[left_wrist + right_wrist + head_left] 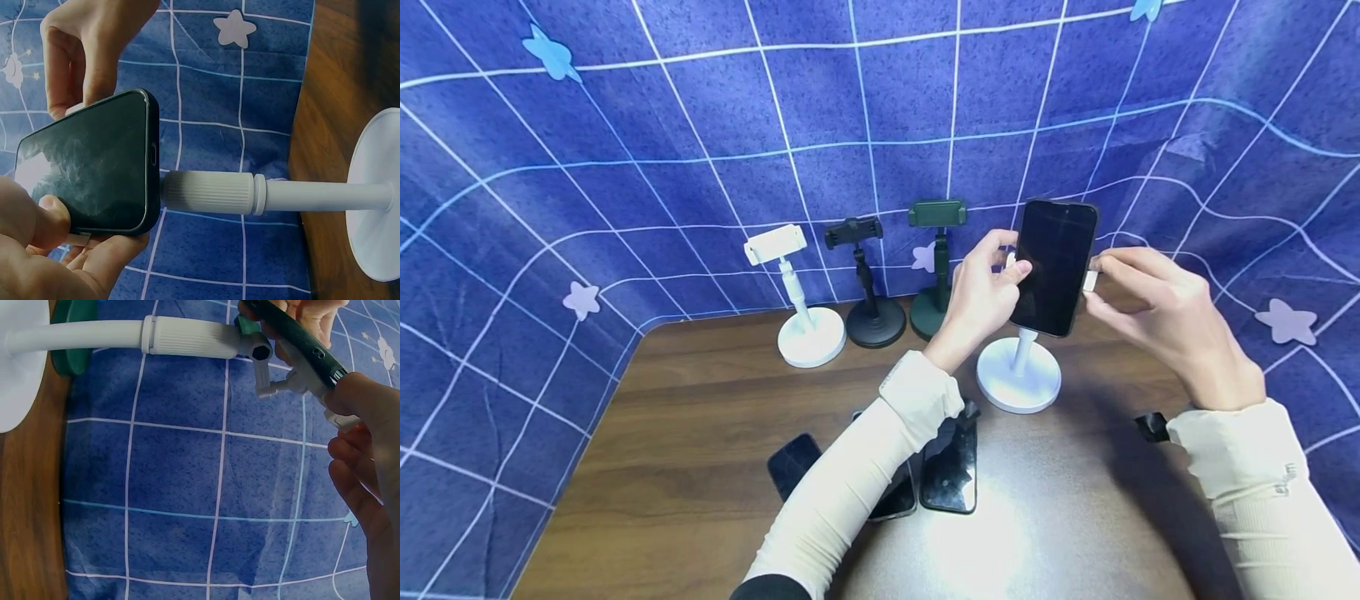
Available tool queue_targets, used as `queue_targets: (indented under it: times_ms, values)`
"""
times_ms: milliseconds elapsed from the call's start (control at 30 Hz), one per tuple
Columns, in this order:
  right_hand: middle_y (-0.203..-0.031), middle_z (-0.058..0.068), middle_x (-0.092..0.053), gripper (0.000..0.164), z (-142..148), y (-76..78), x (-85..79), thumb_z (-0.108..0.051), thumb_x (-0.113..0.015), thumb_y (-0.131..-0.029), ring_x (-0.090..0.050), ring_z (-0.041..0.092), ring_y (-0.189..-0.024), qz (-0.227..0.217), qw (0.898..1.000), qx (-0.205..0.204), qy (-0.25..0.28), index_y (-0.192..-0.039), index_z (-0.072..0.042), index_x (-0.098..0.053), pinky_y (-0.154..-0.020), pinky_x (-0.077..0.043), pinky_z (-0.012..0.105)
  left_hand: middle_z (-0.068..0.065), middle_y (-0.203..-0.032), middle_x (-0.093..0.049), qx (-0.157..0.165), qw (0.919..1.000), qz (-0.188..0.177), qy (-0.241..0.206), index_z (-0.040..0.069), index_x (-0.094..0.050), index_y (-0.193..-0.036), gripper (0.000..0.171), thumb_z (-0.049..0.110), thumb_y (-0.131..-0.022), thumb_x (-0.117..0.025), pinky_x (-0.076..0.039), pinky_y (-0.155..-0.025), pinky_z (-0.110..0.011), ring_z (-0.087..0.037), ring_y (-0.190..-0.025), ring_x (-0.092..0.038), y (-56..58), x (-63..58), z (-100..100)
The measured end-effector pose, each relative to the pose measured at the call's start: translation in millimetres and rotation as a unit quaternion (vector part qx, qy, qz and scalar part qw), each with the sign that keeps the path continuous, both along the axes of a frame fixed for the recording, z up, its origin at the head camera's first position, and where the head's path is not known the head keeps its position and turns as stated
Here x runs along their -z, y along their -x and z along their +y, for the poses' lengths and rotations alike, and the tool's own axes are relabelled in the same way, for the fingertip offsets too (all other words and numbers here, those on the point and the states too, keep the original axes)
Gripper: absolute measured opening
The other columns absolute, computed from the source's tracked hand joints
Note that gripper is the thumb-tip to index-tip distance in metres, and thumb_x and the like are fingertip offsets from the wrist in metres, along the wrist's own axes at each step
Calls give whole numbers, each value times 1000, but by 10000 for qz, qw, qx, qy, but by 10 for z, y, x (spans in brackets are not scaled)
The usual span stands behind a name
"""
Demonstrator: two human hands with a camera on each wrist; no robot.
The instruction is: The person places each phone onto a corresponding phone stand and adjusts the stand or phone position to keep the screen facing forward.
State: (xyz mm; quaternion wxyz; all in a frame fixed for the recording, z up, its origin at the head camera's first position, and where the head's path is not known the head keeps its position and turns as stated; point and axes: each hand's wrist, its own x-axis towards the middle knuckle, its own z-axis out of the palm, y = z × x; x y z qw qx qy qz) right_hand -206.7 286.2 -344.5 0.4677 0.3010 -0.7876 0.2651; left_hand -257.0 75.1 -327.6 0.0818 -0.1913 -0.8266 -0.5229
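Observation:
A black smartphone (pixel 1056 267) stands upright at the head of a white phone stand (pixel 1019 383), screen toward me. My left hand (pixel 985 287) grips its left edge, the thumb (pixel 53 215) over the front of the screen and the other fingers behind. On the opposite edge, my right hand (pixel 1172 308) pinches the stand's white clamp end (pixel 1090 280) between thumb and fingers. From the right wrist view the phone (pixel 300 344) shows edge-on, with the white clamp back (pixel 300 378) and its joint behind it. The ribbed white collar (pixel 209 192) sits below the phone.
To the left stand a white phone stand (pixel 811 337), a black one (pixel 876 322) and a green one (pixel 937 214). Phones lie on the wooden table (pixel 700 392): one at left (pixel 792 463), one at right (pixel 951 479), another partly under my left sleeve (pixel 898 500). A small black piece (pixel 1152 427) lies near my right sleeve.

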Motion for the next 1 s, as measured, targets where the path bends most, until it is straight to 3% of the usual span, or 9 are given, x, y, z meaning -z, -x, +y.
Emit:
queue_targets:
  times_ms: [133, 333, 533, 600, 667, 733, 800, 900, 1000]
  values:
    - [-98, 25, -72, 43, 16, 8, -10, -34, -65, -93, -66, 37, -90, -10, 10000, -25, 13, -103, 6, -76, -104, -40, 7, -6, -112, -76, 43, 9999, -36, 88, 17, -63, -132, 33, 18, -99, -69, -55, -76, -23, -13, -91, -75, 12, -26, 2]
    - [-103, 25, -71, 31, 3, 26, 33, -7, -75, -82, -64, 36, -94, -254, 9995, -29, 184, -110, 7, -74, -106, -40, 10, -6, -110, -76, 30, 10000, -20, 8, 17, -63, -131, 33, 19, -99, -70, -55, -77, -24, -15, -88, -75, 27, -36, -16]
    - [-99, 14, -76, 40, 18, -30, 181, 8, -75, -80, -64, -4, -96, -913, 9929, 158, 744, -120, 4, -72, -94, -44, 6, -7, -112, -77, 41, 9999, -13, -128, 16, -65, -129, 32, 21, -98, -72, -54, -74, -23, -12, -81, -73, -15, 2, -7]
    - [-96, 5, -77, 37, -4, -62, 222, 8, -70, -88, -65, -10, -91, -1590, 9769, -347, 1386, -125, 5, -69, -86, -49, 7, -6, -112, -76, -9, 9999, -26, -159, 17, -65, -128, 33, 23, -97, -73, -54, -74, -23, -10, -80, -72, -23, 14, -1]
    - [-97, -3, -77, 31, -47, -85, 242, 4, -63, -97, -70, -4, -84, -2307, 9439, -970, 2154, -128, 5, -67, -78, -54, 11, -5, -113, -76, -104, 9998, -22, -184, 18, -64, -127, 33, 24, -97, -74, -54, -75, -24, -10, -81, -71, -24, 21, 3]
    - [-97, -11, -75, 28, -99, -94, 247, -2, -55, -104, -72, 2, -79, -2845, 9131, -1229, 2651, -130, 2, -66, -74, -56, 14, -5, -113, -77, -202, 9996, 28, -201, 18, -64, -127, 34, 25, -96, -74, -54, -76, -24, -10, -81, -72, -25, 31, 3]
    - [-94, -11, -75, 25, -150, -89, 236, -9, -54, -106, -73, 4, -76, -3158, 8936, -1288, 2918, -126, -4, -68, -73, -57, 15, -6, -114, -77, -234, 9995, 70, -206, 17, -64, -128, 34, 25, -96, -74, -54, -76, -22, -11, -82, -73, -27, 42, -2]
    - [-85, -16, -73, 18, -207, -77, 222, -11, -57, -105, -71, 0, -72, -3234, 8983, -829, 2857, -117, -12, -71, -71, -55, 13, -9, -116, -77, -168, 9995, 111, -238, 14, -64, -130, 36, 25, -97, -73, -55, -73, -20, -13, -82, -75, -40, 60, -12]
    - [-78, -18, -71, 13, -241, -64, 213, -12, -60, -104, -69, -2, -68, -3258, 8958, -699, 2940, -109, -18, -71, -68, -54, 11, -10, -117, -77, -104, 9996, 71, -248, 12, -65, -132, 38, 26, -97, -73, -55, -73, -19, -15, -87, -77, -49, 74, -25]
